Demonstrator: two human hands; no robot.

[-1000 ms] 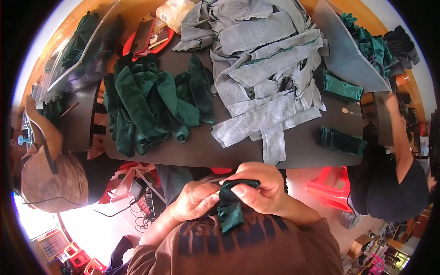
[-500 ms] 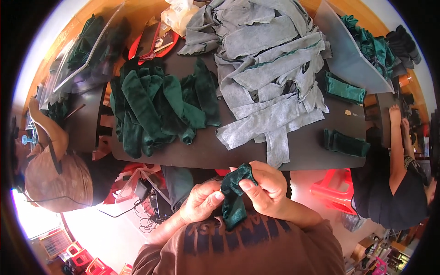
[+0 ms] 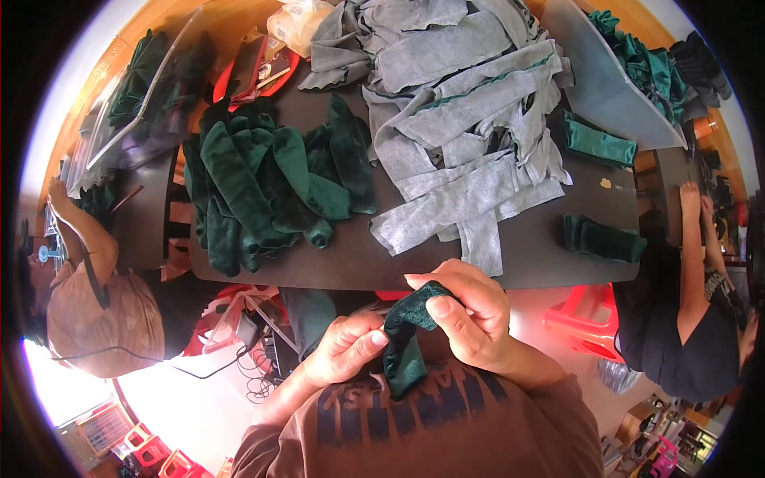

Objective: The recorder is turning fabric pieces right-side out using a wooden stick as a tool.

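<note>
A small dark green velvet piece (image 3: 405,360) hangs folded over in front of my chest, just below the table's near edge. My left hand (image 3: 347,349) pinches its left side between thumb and fingers. On the other side my right hand (image 3: 475,317) grips the upper end, thumb on top and the index finger lifted away from the cloth. Ahead on the table, long green velvet tube-like pieces (image 3: 239,179) lie heaped at the left. A big pile of grey strips (image 3: 470,111), some with green edges showing, covers the middle.
Two folded green velvet bundles (image 3: 602,239) lie at the table's right side. A red tray (image 3: 280,81) and a plastic bag (image 3: 296,25) sit at the back. Clear panels stand at both sides. Co-workers (image 3: 103,311) sit left and right; a red stool (image 3: 582,323) stands at the right.
My right hand has moved slightly up and right, and its index finger has lifted off the cloth. The velvet's upper end is turned out more. My left hand keeps its pinch.
</note>
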